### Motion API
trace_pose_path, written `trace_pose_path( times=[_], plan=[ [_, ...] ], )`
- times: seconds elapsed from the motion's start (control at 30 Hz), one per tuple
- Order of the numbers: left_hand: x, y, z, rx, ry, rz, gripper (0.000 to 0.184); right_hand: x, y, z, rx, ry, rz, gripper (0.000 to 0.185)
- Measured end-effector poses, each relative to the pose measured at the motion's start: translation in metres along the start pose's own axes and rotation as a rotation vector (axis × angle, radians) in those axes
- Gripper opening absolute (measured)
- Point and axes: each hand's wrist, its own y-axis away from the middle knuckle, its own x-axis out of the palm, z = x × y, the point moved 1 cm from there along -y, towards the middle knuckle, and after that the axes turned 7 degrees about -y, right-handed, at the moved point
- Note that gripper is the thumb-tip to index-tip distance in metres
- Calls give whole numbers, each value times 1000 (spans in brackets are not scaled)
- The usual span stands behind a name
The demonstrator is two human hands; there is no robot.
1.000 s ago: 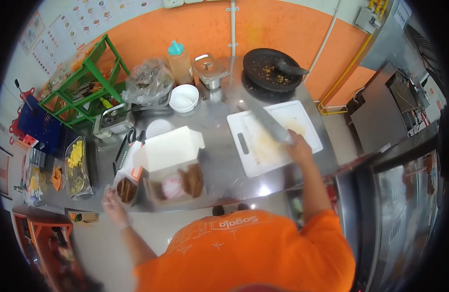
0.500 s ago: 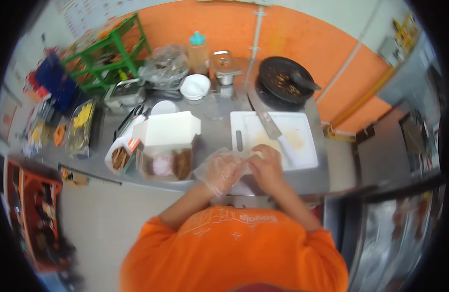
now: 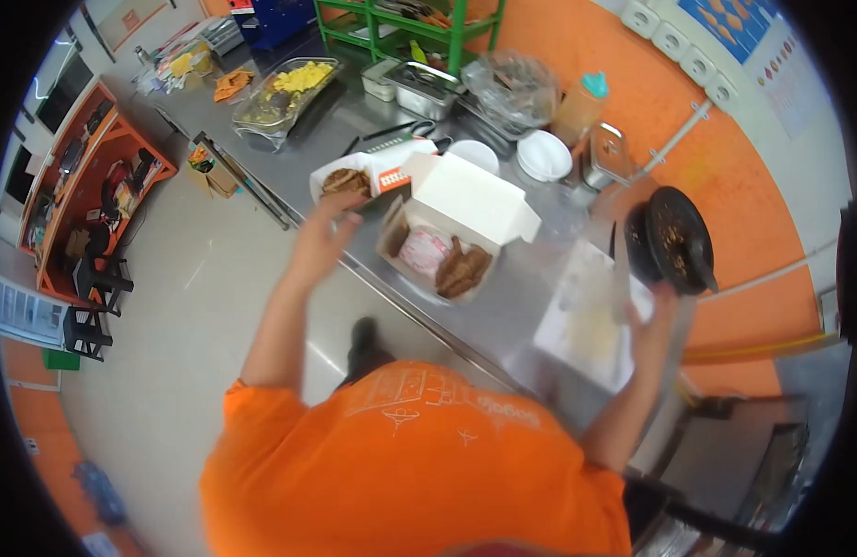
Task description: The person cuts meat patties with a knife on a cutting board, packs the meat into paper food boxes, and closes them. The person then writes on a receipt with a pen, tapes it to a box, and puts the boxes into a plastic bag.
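Note:
My left hand (image 3: pixel 324 237) is bare, its fingers apart and nothing seen in it, just below a white paper pouch of brown fried food (image 3: pixel 346 182). Right of it, an open white box (image 3: pixel 475 200) holds a pink-and-white wrapped bundle (image 3: pixel 424 249) and a brown fried piece (image 3: pixel 463 267). My right hand (image 3: pixel 653 320) is smeared by motion at the right edge of the white cutting board (image 3: pixel 591 325); what it holds, if anything, is unclear. A blurred grey shape, perhaps the knife, lies near its fingers.
Behind the box stand a white bowl (image 3: pixel 544 156), a sauce bottle (image 3: pixel 582 107), a lidded steel container (image 3: pixel 607 156) and a green rack (image 3: pixel 456 32). A black mortar (image 3: pixel 677 239) is at the right. A tray of yellow food (image 3: pixel 294 88) sits at the back left.
The view has turned left. My hands, together at the clear glove half a second ago, are now apart: the left near the pouch, the right at the board. The glove is off my left hand.

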Motion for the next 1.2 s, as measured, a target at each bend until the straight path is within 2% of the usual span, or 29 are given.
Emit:
trace_pose_path(
  times=[0.03,0.07,0.1,0.13,0.17,0.2,0.23,0.27,0.3,0.33,0.4,0.47,0.5,0.53,0.6,0.63,0.7,0.73,0.8,0.87,0.9,0.93,1.0,1.03,1.1,1.13,1.2],
  plan=[
    [-12,-10,50,-132,-24,-74,34,6,17,22,270,-393,168,22],
    [-16,-21,96,-265,-49,-145,35,18,37,42,466,-687,314,18],
    [-13,-36,128,-265,-56,-153,35,33,53,64,301,-721,435,17],
    [-12,-52,160,-305,-85,-122,36,60,74,73,123,-625,424,13],
    [-16,-64,187,-346,-116,-86,38,84,93,77,79,-459,447,12],
    [-15,-75,201,-394,-132,49,37,93,99,90,80,-472,444,12],
    [-10,-85,209,-442,-146,187,36,103,103,102,278,-568,435,21],
    [-5,-94,221,-374,-156,314,34,110,107,111,478,-658,423,30],
    [-1,-101,230,-306,-162,442,32,125,110,104,543,-678,453,47],
    [2,-105,235,-356,-36,513,30,134,101,117,548,-676,449,47],
    [3,-104,246,-412,103,587,29,153,78,138,1003,-994,364,52],
    [-5,-98,247,-41,-117,386,29,199,74,127,985,-1050,303,57],
    [-25,-97,231,-194,-54,456,32,225,77,115,963,-1107,235,57],
    [-33,-91,230,-189,-36,481,32,233,81,108,949,-1159,156,57],
    [-48,-82,241,-451,331,540,37,219,70,161,1005,-1143,142,56],
    [-49,-77,249,-435,328,563,37,217,61,193,1030,-1159,154,55],
    [-53,-66,266,-492,487,395,43,221,55,235,1021,-1071,193,53],
    [-55,-65,269,-485,479,405,43,225,53,247,998,-978,257,51],
    [-63,-67,271,-578,481,436,46,245,51,258,1046,-1038,306,50],
    [-70,-73,266,-636,405,502,46,256,41,274,737,-909,284,52],
    [-73,-75,263,-696,339,558,47,264,37,278,770,-914,194,49],
    [-69,-73,267,-706,333,544,47,266,31,284,764,-924,209,49],
    [-51,-65,288,-484,198,491,44,267,12,297,925,-952,231,41],
    [-38,-59,304,-495,195,462,44,278,13,292,897,-933,244,35],
    [-16,-43,324,-78,-301,363,41,285,7,299,874,-954,254,31],
    [-25,-44,305,-103,-308,343,41,294,10,293,864,-1022,240,30],
    [-54,-52,255,-668,286,414,43,295,2,298,897,-1132,233,29]
  ],
)
